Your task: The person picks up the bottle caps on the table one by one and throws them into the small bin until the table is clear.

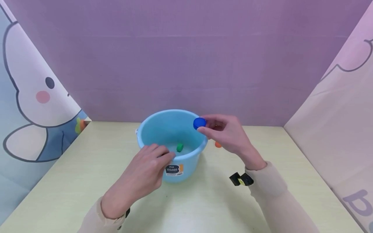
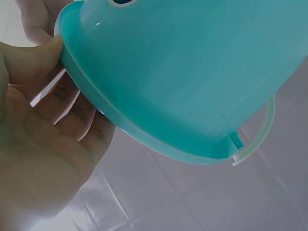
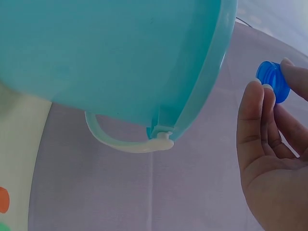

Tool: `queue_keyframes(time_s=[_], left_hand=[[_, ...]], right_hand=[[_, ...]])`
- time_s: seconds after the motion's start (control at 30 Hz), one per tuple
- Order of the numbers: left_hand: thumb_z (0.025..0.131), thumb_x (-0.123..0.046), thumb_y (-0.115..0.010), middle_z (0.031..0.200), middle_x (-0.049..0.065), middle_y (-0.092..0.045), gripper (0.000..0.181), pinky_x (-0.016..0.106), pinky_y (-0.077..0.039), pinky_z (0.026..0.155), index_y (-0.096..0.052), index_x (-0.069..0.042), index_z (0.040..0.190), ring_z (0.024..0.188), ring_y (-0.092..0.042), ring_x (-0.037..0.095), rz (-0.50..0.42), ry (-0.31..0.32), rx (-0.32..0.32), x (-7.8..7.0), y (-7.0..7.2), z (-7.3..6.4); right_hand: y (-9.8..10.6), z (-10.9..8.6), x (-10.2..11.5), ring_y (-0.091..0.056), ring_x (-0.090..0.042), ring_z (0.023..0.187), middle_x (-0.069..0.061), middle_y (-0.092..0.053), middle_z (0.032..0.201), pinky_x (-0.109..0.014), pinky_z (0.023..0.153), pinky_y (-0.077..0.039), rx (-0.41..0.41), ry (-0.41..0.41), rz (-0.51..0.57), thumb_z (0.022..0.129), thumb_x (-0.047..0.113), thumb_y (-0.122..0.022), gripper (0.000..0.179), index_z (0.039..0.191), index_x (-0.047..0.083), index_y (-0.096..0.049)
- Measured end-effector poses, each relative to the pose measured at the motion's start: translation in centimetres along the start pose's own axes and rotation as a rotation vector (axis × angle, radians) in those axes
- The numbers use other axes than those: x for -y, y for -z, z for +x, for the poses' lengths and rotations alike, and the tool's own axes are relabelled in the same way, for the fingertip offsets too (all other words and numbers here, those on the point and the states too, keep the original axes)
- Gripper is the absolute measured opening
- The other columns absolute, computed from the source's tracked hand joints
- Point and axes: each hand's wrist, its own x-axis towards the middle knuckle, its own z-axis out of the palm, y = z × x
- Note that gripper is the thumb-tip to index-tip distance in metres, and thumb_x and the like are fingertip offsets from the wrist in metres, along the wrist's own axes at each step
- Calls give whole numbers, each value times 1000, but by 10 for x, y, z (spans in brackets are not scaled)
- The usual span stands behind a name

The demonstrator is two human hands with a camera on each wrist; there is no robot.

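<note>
My right hand (image 1: 228,131) pinches a blue bottle cap (image 1: 199,123) between thumb and fingers, over the right side of the rim of a light blue bucket (image 1: 172,116). In the right wrist view the cap (image 3: 272,81) shows its hollow side and ridged edge. At the bucket's near rim my left hand (image 1: 150,168) holds on, its thumb (image 2: 36,60) on the outer side and its fingers reaching over the edge. A green bottle cap (image 1: 179,147) lies inside on the bucket's floor.
An orange cap (image 1: 218,144) lies on the pale table (image 1: 99,155) right of the bucket, partly behind my right hand. Low in the right wrist view, a green piece (image 3: 4,226) shows near it. The bucket's white handle (image 3: 125,144) hangs down outside. A purple backdrop rises behind.
</note>
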Motion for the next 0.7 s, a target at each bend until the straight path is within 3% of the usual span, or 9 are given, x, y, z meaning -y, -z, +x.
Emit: queue_keyframes(time_s=[0.7], left_hand=[[82, 0, -82, 96, 2, -70, 28, 38, -53, 80, -75, -8, 107, 88, -58, 21, -8, 18, 23, -2, 1, 1]], right_hand=[[-15, 14, -2, -68, -25, 78, -11, -67, 87, -33, 74, -59, 5, 16, 73, 89, 11, -79, 35, 122, 1, -71]])
